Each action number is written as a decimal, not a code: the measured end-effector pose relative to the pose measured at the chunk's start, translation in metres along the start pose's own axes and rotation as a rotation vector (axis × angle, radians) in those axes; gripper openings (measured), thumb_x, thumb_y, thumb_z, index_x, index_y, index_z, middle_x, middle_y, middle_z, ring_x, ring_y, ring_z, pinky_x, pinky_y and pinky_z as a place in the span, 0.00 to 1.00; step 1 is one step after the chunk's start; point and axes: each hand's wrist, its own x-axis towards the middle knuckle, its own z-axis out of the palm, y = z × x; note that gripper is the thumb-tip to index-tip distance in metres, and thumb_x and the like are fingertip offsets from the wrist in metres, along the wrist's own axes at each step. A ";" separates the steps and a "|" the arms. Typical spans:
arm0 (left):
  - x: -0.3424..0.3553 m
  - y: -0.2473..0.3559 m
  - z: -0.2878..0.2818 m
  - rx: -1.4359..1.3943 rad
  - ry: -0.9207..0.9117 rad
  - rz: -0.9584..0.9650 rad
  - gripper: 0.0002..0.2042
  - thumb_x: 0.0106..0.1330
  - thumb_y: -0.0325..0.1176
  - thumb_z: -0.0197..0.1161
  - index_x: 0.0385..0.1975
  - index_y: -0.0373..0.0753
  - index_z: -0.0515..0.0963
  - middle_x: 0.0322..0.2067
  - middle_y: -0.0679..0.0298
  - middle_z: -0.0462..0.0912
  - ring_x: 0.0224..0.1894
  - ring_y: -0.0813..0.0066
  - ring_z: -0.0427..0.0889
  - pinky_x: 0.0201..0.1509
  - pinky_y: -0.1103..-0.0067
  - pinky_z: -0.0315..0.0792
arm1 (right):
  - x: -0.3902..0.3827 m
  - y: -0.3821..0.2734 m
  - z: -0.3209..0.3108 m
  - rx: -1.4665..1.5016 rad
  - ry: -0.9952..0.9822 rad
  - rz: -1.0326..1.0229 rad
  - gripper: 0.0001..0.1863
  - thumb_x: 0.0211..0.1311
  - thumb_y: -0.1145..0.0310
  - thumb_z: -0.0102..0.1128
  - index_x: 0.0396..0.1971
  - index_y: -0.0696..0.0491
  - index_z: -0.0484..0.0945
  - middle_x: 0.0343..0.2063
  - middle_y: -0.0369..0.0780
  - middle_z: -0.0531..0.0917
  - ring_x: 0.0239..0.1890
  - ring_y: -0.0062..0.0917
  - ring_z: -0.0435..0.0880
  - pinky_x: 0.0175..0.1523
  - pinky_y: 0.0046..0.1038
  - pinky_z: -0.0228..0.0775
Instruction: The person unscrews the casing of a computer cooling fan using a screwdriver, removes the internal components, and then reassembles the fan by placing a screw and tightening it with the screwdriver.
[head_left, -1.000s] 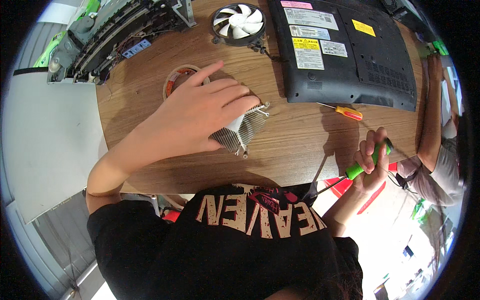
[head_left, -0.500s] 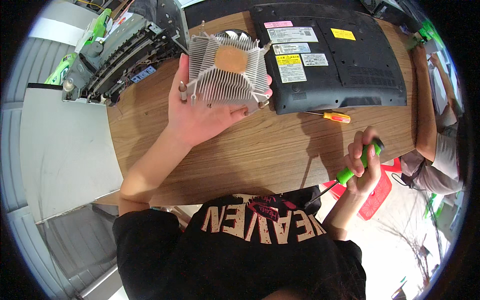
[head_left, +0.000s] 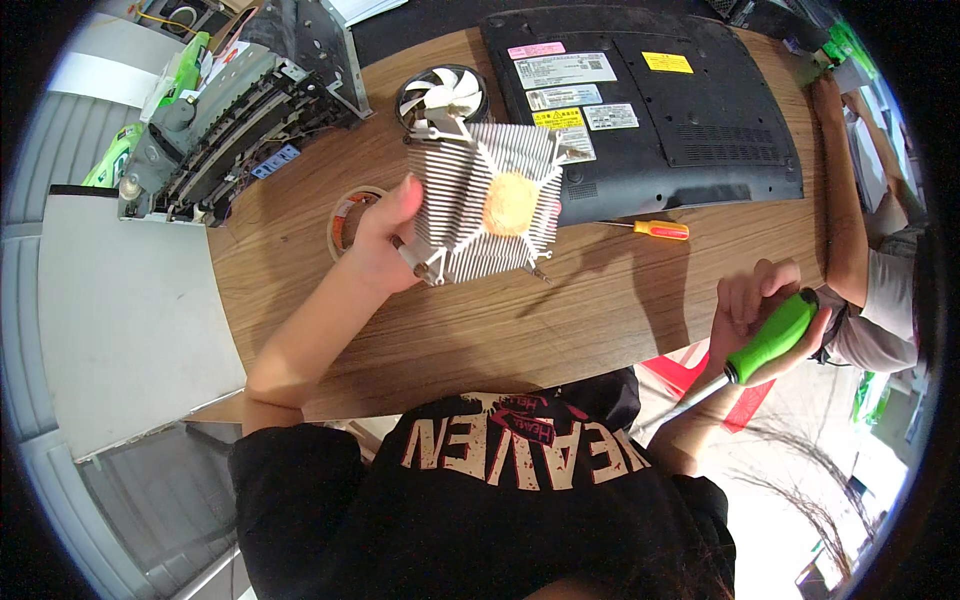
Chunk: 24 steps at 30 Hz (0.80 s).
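Note:
My left hand (head_left: 385, 235) grips a silver finned heatsink (head_left: 450, 200), raised above the wooden table with its copper-coloured centre facing up. My right hand (head_left: 740, 305) holds a green-handled screwdriver (head_left: 773, 335) near the table's right front edge, its shaft slanting down-left. A fan (head_left: 448, 92) with white blades in a black frame lies behind the heatsink. Left of my left hand is a tape roll (head_left: 345, 210), partly hidden. A yellow screwdriver (head_left: 660, 230) lies in front of a black laptop (head_left: 730, 100), which rests underside up with labels showing.
A dismantled grey machine (head_left: 185, 150) stands at the back left of the table (head_left: 590, 300), beside a white board (head_left: 120, 310). At the far right another person's forearms (head_left: 848, 240) reach past the table edge. A red stool (head_left: 670, 370) is below the front edge.
My left hand has lifted the heatsink off the table, flipped it base-up and turned it since. The green screwdriver has shifted within my right hand, its handle now lower and further right.

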 end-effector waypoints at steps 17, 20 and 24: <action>-0.004 0.028 0.034 0.493 0.271 0.088 0.44 0.42 0.41 0.75 0.61 0.33 0.59 0.54 0.58 0.70 0.56 0.68 0.71 0.58 0.72 0.66 | -0.021 0.042 0.051 -0.253 0.167 0.029 0.30 0.60 0.56 0.54 0.56 0.56 0.55 0.36 0.46 0.76 0.25 0.22 0.73 0.28 0.21 0.66; -0.003 0.039 0.043 0.905 0.177 0.280 0.48 0.35 0.34 0.78 0.61 0.33 0.60 0.53 0.57 0.72 0.55 0.68 0.72 0.58 0.73 0.65 | -0.025 0.045 0.042 -0.526 -0.021 0.169 0.26 0.57 0.59 0.57 0.51 0.57 0.63 0.32 0.44 0.77 0.21 0.18 0.70 0.24 0.18 0.61; -0.004 0.040 0.042 1.230 0.118 0.420 0.47 0.33 0.37 0.79 0.59 0.35 0.64 0.53 0.58 0.73 0.53 0.68 0.73 0.57 0.72 0.66 | -0.019 0.046 0.050 -0.199 0.107 0.039 0.24 0.58 0.62 0.56 0.50 0.56 0.61 0.28 0.43 0.75 0.21 0.17 0.70 0.22 0.16 0.61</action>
